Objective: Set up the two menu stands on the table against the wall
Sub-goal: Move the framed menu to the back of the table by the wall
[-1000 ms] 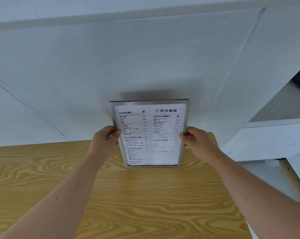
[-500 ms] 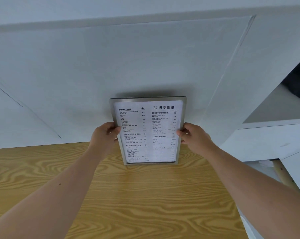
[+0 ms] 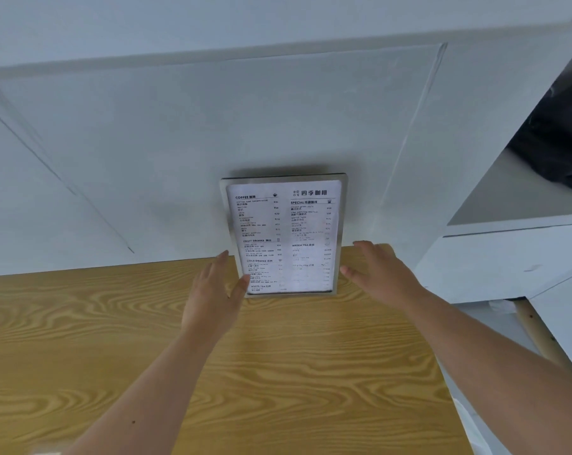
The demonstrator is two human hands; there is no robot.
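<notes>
A menu stand point(image 3: 284, 236) with a silver frame and a white printed drinks menu stands upright at the far edge of the wooden table point(image 3: 113, 339), leaning back on the pale wall point(image 3: 212, 133). My left hand point(image 3: 214, 295) hovers open just left of its lower corner, the thumb tip at the frame's edge. To the right of the frame my right hand point(image 3: 376, 274) is spread open, apart from it. Only one menu stand is in view.
The table's right edge runs near a white shelf unit point(image 3: 508, 244) with a dark object point(image 3: 557, 139) in its recess. A wooden leg point(image 3: 537, 333) shows below the shelf.
Both hands have let go of the menu stand and pulled back with fingers spread. The stand now rests on the table against the wall.
</notes>
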